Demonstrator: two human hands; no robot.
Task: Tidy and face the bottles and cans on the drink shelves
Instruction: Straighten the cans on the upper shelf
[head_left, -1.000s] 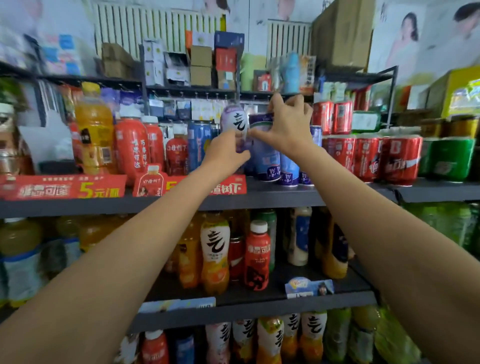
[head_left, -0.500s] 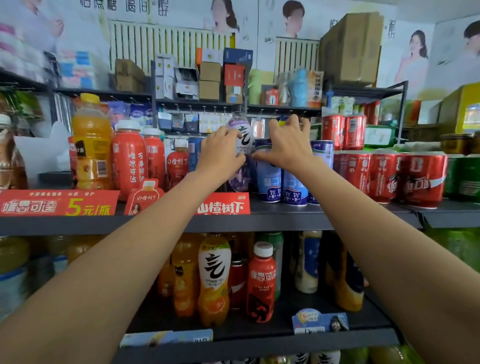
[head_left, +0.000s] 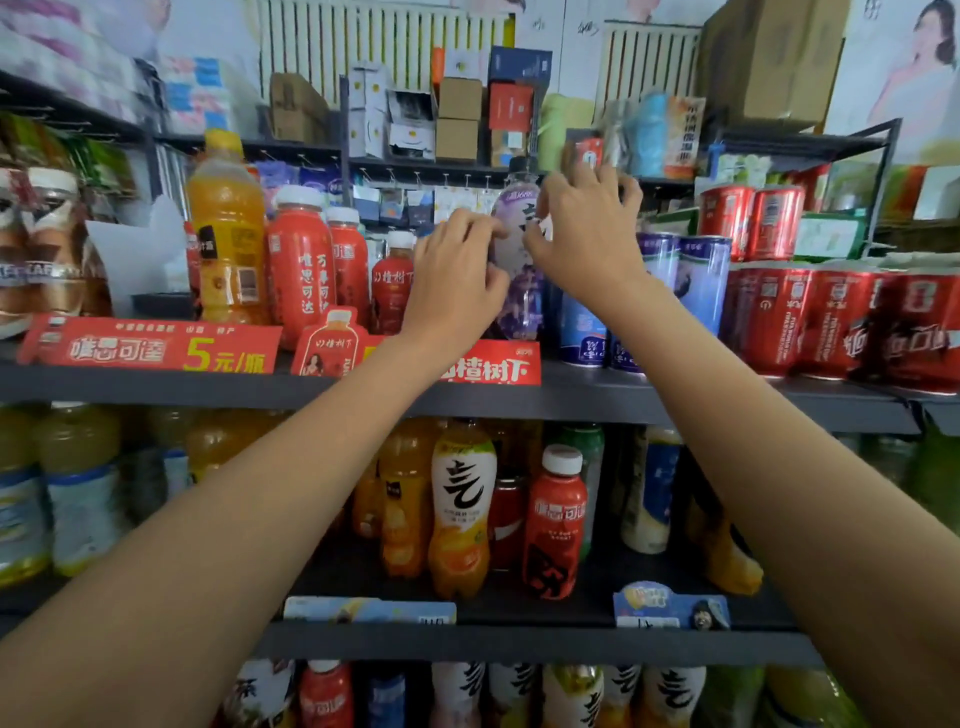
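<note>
A purple bottle (head_left: 515, 244) with a dark cap stands upright on the upper shelf (head_left: 597, 395), between small red bottles (head_left: 392, 283) and blue cans (head_left: 698, 275). My left hand (head_left: 457, 280) grips its left side with curled fingers. My right hand (head_left: 584, 241) holds its upper right side, thumb on the label and fingers curled behind it. The hands cover much of the bottle's middle. Red cans (head_left: 779, 322) fill the shelf's right part.
Tall red bottles (head_left: 301, 270) and an orange juice bottle (head_left: 226, 234) stand at the left. Red price strips (head_left: 150, 348) hang on the shelf edge. The lower shelf (head_left: 519, 642) holds mixed bottles. Boxes (head_left: 457, 117) sit on a higher rack behind.
My left hand lowered the purple bottle onto the upper shelf. My right hand left the blue cans and moved left onto the bottle. The camera came closer.
</note>
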